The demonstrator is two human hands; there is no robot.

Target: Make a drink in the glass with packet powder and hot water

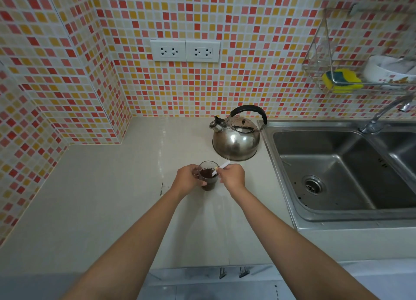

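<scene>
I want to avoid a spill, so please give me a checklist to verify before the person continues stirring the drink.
1. Glass upright on the counter: ok.
2. Left hand grips the glass: ok.
3. Right hand pinches the white spoon, whose tip is in the dark drink: ok.
4. Liquid below the rim: ok.
5. Kettle apart from the glass, behind it: ok.
6. Powder fully dissolved: cannot tell.
</scene>
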